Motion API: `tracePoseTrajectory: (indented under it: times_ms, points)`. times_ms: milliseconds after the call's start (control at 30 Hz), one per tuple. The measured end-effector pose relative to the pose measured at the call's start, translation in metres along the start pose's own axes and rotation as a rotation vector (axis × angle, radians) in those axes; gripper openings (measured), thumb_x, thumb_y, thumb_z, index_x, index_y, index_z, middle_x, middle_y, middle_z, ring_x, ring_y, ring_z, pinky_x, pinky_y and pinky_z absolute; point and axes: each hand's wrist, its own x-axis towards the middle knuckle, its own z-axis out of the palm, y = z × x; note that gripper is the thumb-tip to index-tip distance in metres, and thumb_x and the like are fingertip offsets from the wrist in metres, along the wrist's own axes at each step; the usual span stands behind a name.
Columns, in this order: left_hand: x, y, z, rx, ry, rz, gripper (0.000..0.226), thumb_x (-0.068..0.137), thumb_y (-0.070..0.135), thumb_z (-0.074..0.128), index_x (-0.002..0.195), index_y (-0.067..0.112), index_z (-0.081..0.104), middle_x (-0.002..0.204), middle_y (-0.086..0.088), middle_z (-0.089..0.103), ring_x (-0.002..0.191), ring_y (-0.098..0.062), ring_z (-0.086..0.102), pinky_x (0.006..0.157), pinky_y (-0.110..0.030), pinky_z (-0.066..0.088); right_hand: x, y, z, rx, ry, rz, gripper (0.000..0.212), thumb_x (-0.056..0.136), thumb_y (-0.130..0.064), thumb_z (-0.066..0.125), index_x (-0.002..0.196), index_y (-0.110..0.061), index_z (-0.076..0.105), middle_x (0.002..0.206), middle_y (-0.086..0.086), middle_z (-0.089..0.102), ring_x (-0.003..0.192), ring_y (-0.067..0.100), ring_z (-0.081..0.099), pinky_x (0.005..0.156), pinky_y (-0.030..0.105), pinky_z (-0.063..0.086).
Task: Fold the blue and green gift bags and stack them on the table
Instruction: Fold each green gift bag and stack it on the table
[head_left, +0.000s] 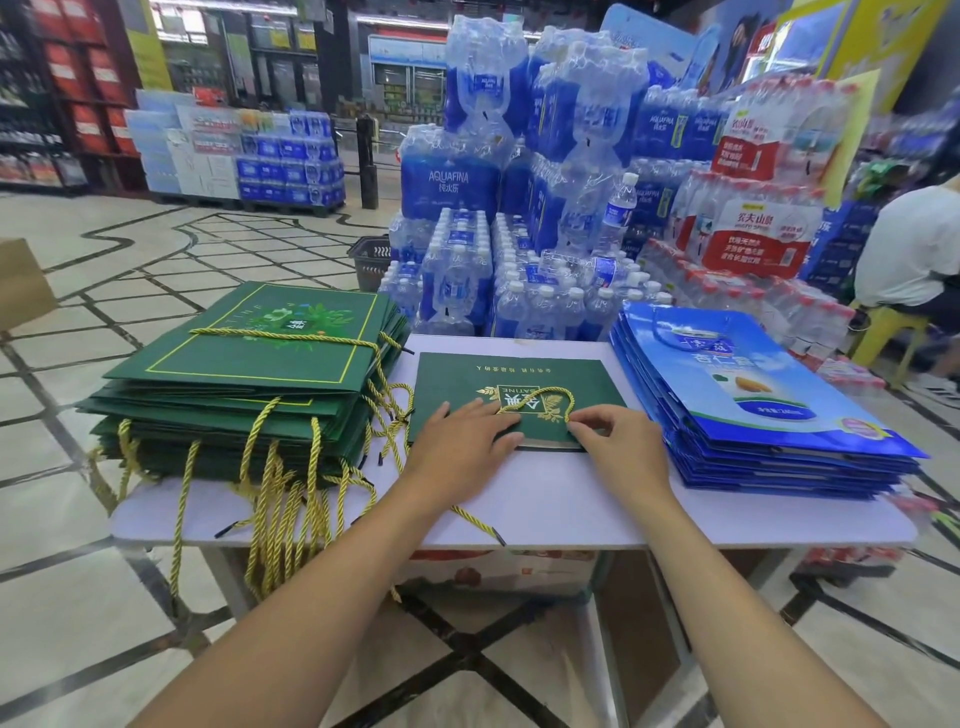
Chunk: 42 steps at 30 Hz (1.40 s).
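Observation:
A single green gift bag (524, 387) lies flat in the middle of the white table (571, 514), its gold rope handle looped on top. My left hand (460, 447) rests flat on the bag's near left corner with fingers spread. My right hand (621, 444) pinches the bag's near edge beside the rope handle. A tall stack of flat green bags (260, 384) fills the table's left side, with gold cords hanging over the front edge. A stack of flat blue bags (748, 400) lies on the right side.
Shrink-wrapped packs of bottled water (545, 197) are piled right behind the table. A black shopping basket (371, 260) stands on the tiled floor at the back left. A person in white (914, 244) sits on a yellow stool at the right. Boxes lie under the table.

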Motion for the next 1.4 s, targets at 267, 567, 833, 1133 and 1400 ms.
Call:
tracePoseTrajectory:
  times_ms: [267,567,833,1133,1400]
  points:
    - [0.001,0.002,-0.001,-0.051,0.033,-0.042,0.046,0.111,0.049,0.025,0.143,0.037,0.056,0.153,0.011,0.052,0.152,-0.015,0.032,0.123,-0.047,0.021,-0.006,-0.010,0.003,-0.250,0.148,-0.149,0.025,0.097,-0.043,0.060,0.091,-0.028,0.079,0.099,-0.010,0.060,0.094,0.012,0.048,0.080,0.034,0.035]
    - [0.001,-0.001,-0.002,-0.132,0.081,-0.105,0.040,0.112,0.049,0.025,0.090,0.031,0.052,0.095,0.008,0.065,0.141,-0.018,0.049,0.117,-0.047,0.029,-0.013,-0.016,-0.002,-0.124,0.347,-0.298,0.037,0.102,-0.045,0.047,0.103,-0.025,0.079,0.098,-0.007,0.058,0.091,0.011,0.047,0.074,0.031,0.031]
    - [0.001,-0.002,-0.001,-0.173,0.081,-0.104,0.051,0.111,0.050,0.023,0.109,0.026,0.068,0.108,0.003,0.073,0.140,-0.019,0.051,0.118,-0.046,0.028,-0.016,-0.016,0.000,-0.244,0.129,-0.130,0.034,0.096,-0.057,0.053,0.084,-0.034,0.074,0.066,-0.015,0.064,0.068,0.009,0.059,0.052,0.025,0.035]
    - [0.006,-0.005,0.004,-0.171,0.087,-0.067,0.046,0.112,0.048,0.025,0.090,0.025,0.057,0.093,0.005,0.068,0.140,-0.022,0.050,0.117,-0.050,0.029,-0.009,-0.015,-0.001,-0.101,-0.042,-0.017,0.024,0.092,-0.036,0.063,0.073,-0.026,0.074,0.058,-0.010,0.065,0.062,0.016,0.062,0.059,0.037,0.052]
    - [0.006,-0.004,0.003,-0.139,0.051,-0.040,0.042,0.110,0.048,0.031,0.128,0.035,0.066,0.135,0.009,0.065,0.148,-0.021,0.040,0.121,-0.054,0.023,-0.022,-0.026,-0.004,-0.026,-0.124,-0.211,0.039,0.100,-0.044,0.060,0.065,-0.029,0.067,0.056,-0.010,0.064,0.057,0.008,0.059,0.059,0.033,0.048]
